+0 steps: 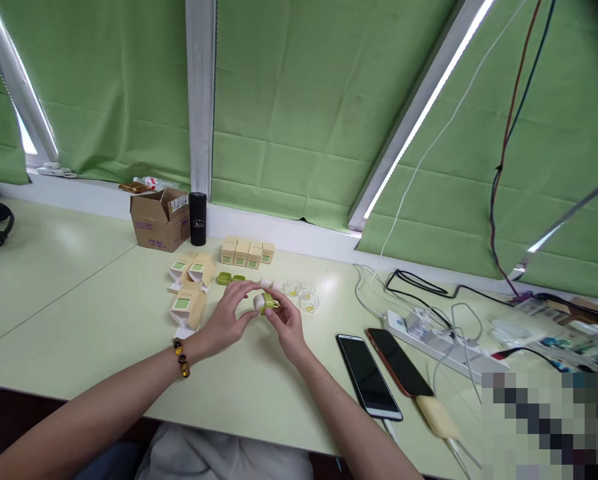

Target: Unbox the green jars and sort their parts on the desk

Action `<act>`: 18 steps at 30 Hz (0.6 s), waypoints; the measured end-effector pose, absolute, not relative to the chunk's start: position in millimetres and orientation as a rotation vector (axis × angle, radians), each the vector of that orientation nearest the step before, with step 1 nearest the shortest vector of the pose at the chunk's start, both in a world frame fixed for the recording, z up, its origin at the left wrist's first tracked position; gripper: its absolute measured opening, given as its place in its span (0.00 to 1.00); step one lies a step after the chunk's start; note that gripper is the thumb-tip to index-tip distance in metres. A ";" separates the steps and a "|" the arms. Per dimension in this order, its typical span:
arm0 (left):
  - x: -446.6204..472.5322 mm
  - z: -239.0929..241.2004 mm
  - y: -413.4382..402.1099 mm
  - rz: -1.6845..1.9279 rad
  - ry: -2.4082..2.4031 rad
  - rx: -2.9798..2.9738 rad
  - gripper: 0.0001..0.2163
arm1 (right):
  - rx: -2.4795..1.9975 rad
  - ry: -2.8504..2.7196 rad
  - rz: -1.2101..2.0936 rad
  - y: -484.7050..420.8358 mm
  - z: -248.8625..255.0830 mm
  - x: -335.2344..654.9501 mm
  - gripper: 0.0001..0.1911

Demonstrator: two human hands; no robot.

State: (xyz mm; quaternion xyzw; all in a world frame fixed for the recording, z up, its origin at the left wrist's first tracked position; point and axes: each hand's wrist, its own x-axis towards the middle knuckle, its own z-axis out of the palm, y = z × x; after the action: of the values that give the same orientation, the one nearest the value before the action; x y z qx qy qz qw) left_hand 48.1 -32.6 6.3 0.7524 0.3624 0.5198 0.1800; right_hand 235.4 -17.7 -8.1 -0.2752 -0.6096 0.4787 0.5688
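A small white-and-green item point(262, 304), with a little green loop like a cup handle on its right, is held just above the table. My right hand point(287, 321) pinches its green part between thumb and fingers. Around its white end curves my left hand point(232, 313), thumb and fingers apart, the thumb tip close against it; whether it touches is hard to see. Just beyond my hands are small green open containers point(224, 279), white pieces point(265, 283) partly covered by my fingers, and several clear cups point(309, 303) with yellow-green bits inside.
Opened small cartons point(187, 303) lie to the left; several closed small boxes point(240, 253) stand behind. Farther back are a cardboard box point(159, 223) and a black tumbler point(197, 220). On the right lie a white-framed phone point(369, 375), another phone point(399, 360), a power strip point(443, 350) and tangled cables.
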 end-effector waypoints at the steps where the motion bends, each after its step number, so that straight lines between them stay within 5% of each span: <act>1: 48.3 6.7 -34.0 1.467 1.000 2.194 0.22 | -0.654 -1.417 1.138 -17.1 -9.0 234.9 0.25; 18: 48.7 -0.4 -31.0 1.571 1.139 2.679 0.17 | -0.658 -1.338 1.348 -17.0 -10.5 226.6 0.25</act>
State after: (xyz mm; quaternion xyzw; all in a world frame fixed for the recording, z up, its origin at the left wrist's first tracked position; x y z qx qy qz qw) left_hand 48.7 -31.0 -0.4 0.8072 0.3430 0.4733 -0.0830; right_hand 226.6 -17.0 -10.5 -0.2763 -0.5621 0.5661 0.5359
